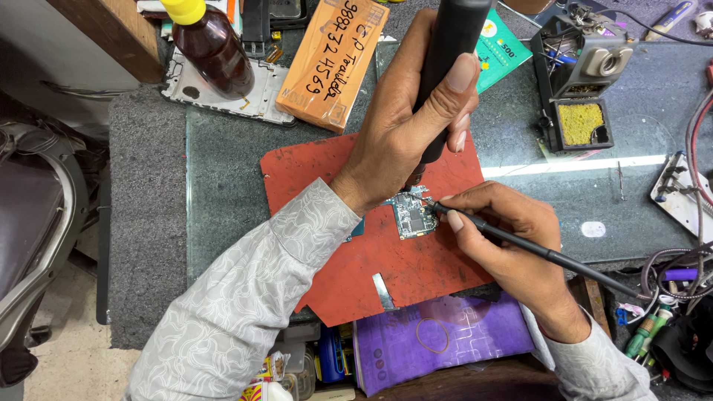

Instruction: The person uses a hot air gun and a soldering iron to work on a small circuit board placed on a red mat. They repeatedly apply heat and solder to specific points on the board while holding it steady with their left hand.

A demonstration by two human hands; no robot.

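A small blue circuit board (413, 215) lies on a red mat (312, 178) on the glass-topped bench. My left hand (405, 119) grips a thick black hot-air handle (454, 44) held upright, its nozzle pointing down just above the board's top edge. My right hand (505, 230) holds a thin black tool (549, 255) like a pen, its tip touching the board's upper right corner. The cord of this tool trails off to the right.
A brown bottle (215, 46) with a yellow cap rests on a white phone frame (256, 96) at the back left, next to an orange box (333, 59). An iron stand with a yellow sponge (579, 122) sits at the back right. A purple pouch (438, 338) and cables (683, 275) lie near me.
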